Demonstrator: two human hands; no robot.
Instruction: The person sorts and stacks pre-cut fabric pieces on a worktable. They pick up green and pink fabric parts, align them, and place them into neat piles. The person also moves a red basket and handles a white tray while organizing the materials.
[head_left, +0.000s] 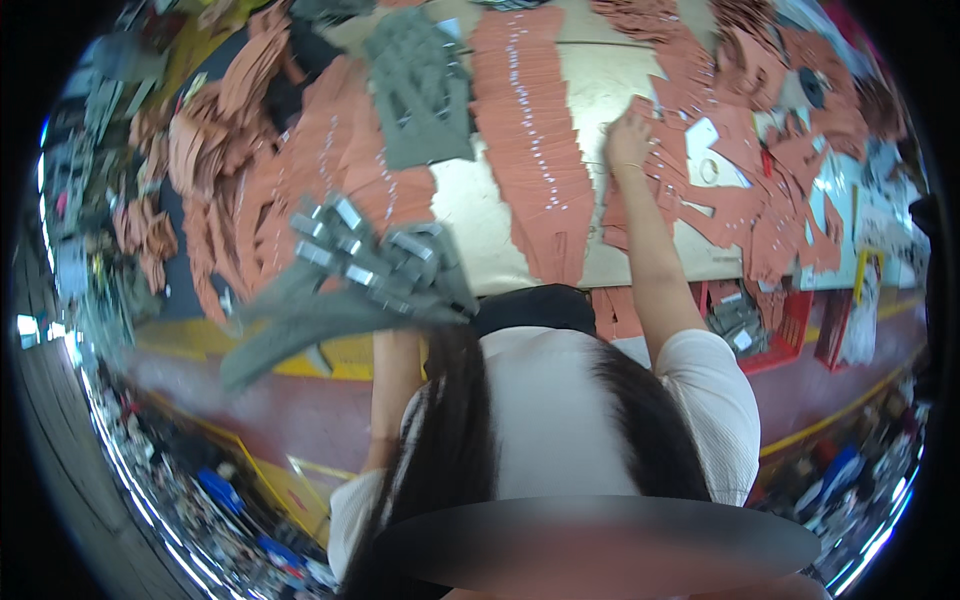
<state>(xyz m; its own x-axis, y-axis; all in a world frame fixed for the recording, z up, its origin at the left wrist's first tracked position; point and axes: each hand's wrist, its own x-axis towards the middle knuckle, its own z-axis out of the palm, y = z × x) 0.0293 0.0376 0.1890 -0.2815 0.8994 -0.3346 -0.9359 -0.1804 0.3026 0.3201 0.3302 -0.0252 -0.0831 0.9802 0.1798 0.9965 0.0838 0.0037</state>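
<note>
A bundle of grey-green cut fabric pieces (345,310) with several white labels is lifted in front of the table's near edge, above my left forearm (395,390). My left hand is hidden under this bundle, which it seems to hold up. Farther out over the table, my right hand (630,140) has its fingers closed at the end of a salmon-orange fabric piece (640,105). Left of that hand lies a long overlapping row of salmon-orange pieces (535,130) with small white tags down its middle.
Another grey-green stack (420,100) lies on the table among more orange rows (330,150). A white card with a tape roll (709,170) sits to the right. Under the right edge stands a red crate (785,345) with grey-green pieces. Fabric piles (205,150) crowd the left.
</note>
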